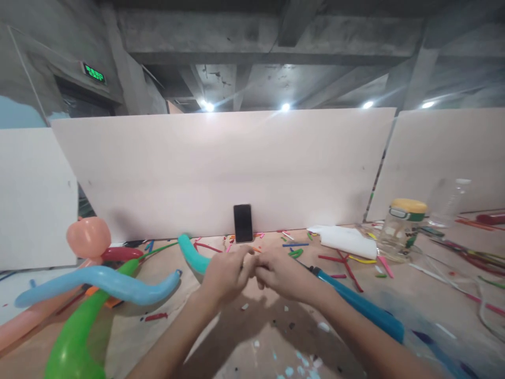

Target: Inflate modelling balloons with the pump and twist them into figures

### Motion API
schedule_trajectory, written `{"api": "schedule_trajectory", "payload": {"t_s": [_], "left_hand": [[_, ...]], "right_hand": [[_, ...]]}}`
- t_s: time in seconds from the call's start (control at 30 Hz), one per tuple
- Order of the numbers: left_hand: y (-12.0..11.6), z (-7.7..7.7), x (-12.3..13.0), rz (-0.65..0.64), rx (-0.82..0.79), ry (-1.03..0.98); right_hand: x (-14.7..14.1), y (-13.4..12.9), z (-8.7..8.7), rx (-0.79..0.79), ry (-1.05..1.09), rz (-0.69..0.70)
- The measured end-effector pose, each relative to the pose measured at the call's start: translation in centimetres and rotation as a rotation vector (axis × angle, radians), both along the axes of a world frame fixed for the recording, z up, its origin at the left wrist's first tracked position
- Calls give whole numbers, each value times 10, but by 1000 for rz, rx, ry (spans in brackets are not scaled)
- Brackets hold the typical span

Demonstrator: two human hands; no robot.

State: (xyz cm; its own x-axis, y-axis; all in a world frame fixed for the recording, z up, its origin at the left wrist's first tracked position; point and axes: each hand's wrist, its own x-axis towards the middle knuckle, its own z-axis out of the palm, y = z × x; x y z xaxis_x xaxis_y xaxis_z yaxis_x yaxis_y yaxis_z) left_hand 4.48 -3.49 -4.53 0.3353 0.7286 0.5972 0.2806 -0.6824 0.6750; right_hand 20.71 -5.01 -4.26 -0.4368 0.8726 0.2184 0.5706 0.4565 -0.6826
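Observation:
My left hand (226,271) and my right hand (283,272) meet over the middle of the table, fingers bent and pressed together. A teal long balloon (193,255) runs into my left hand from its far left side; its near end is hidden by that hand. Whatever lies between the fingertips of my right hand is too small to make out. Just right of my right wrist lies a blue balloon pump (359,302), partly covered by my forearm.
On the left lie a light blue balloon (118,284), a green balloon (79,331) and a round peach balloon (89,237). A phone (243,223) leans on the white partition (224,168). Rightward are a white roll (347,242), a yellow-lidded jar (402,231) and scattered uninflated balloons (345,266).

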Motion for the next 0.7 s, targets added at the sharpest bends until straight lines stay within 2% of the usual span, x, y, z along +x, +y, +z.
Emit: {"api": "schedule_trajectory", "payload": {"t_s": [0.1, 0.23, 0.3, 0.37, 0.43, 0.5, 0.6, 0.7], "left_hand": [[9, 15, -6, -78, -153, -158], [11, 37, -8, -323, -432, -326], [16, 40, -7, -403, -483, -467], [21, 39, -8, -412, -465, -580], [24, 37, -10, -352, -412, -576], [22, 35, -13, -234, -300, -448], [15, 34, -16, -19, -52, -167], [10, 31, -17, 117, 136, 27]], "right_hand": [[8, 1, 19, 35, 118, -49], [6, 15, 33, -12, 423, -86], [-2, 22, 34, 59, 473, -83], [-11, 25, 34, 178, 432, -101], [-17, 25, 31, 306, 319, -144], [-19, 24, 29, 401, 184, -189], [-17, 18, 29, 444, 78, -252], [-18, 10, 32, 459, 46, -295]]}}
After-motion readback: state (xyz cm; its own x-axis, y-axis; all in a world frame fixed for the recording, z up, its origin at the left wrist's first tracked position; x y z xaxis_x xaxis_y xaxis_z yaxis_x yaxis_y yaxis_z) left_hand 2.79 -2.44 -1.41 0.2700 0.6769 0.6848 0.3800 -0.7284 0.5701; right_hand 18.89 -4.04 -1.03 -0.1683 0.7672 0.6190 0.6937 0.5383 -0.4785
